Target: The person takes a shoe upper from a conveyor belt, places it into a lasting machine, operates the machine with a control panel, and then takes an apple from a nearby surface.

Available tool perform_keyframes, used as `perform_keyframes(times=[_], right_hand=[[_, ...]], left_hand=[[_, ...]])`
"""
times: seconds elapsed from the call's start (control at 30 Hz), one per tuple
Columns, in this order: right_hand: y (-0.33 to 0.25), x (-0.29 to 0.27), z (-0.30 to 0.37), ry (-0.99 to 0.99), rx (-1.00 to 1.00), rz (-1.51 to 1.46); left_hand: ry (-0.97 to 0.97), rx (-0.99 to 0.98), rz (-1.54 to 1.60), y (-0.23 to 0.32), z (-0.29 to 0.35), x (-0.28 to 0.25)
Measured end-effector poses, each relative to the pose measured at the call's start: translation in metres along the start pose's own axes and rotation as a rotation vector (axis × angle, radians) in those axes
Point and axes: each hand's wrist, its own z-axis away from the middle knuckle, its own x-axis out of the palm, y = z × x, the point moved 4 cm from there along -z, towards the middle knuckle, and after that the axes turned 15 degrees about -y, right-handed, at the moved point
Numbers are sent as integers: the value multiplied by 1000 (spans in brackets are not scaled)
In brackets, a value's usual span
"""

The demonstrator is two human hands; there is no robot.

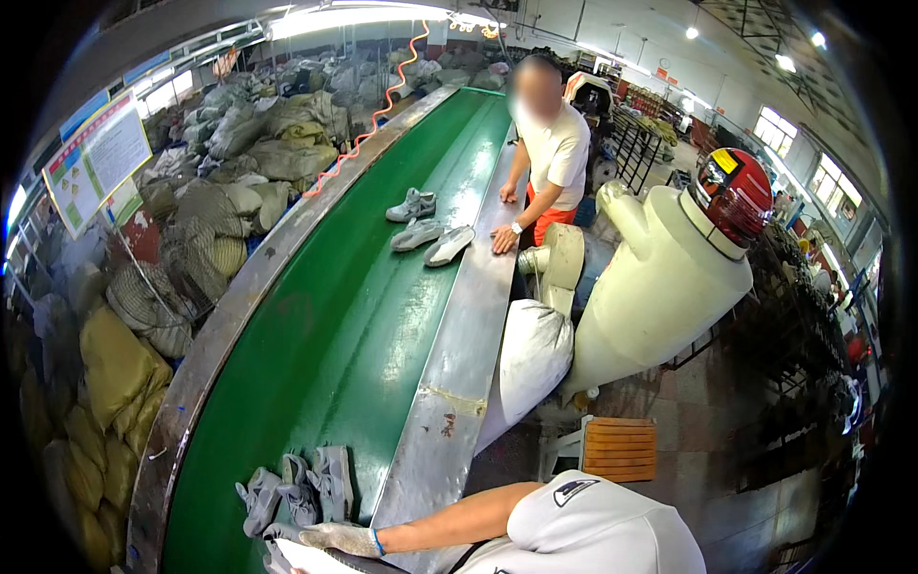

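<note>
My right hand (346,539), in a pale knit glove with a blue cuff, reaches in from the lower right. Its fingers close on a shoe (311,559) with a white surface and dark edge, cut off by the lower rim. Beside the hand, several grey shoes (298,490) lie close together on a green conveyor belt (316,335). One of them rests on its side, its sole edge showing. My left hand is out of view.
Farther along the belt lie three grey shoes (418,236). A person (555,153) stands at the metal edge (454,383), both hands on it. Right of the belt are a large cream machine (660,277), a white sack (535,349) and a wooden-topped stool (620,450). Sacks (201,225) pile up left.
</note>
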Motion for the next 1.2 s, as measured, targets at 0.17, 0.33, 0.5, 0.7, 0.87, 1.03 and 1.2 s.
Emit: perform_keyframes(times=[0.17, 0.33, 0.5, 0.7, 0.87, 1.03, 1.2], right_hand=[[-1, -18, -27, -39, 0, 198], [-26, -40, -1, 103, -174, -190], [-48, -35, -4, 166, -35, 81], [-45, -18, -11, 15, 95, 291], [-40, -17, -14, -54, 152, 392], [-32, -9, -15, -82, 166, 450], [-17, -5, -16, -37, 193, 210]], left_hand=[[65, -40, 131, 28, -10, 32], [249, -249, 104, -13, -35, -10], [186, -409, 50, 11, -76, 20], [74, -524, 265, 20, -76, -1], [41, -531, 244, 12, -59, -26], [-7, -558, 116, 22, -45, -23], [-34, -463, -193, 24, -40, -25]])
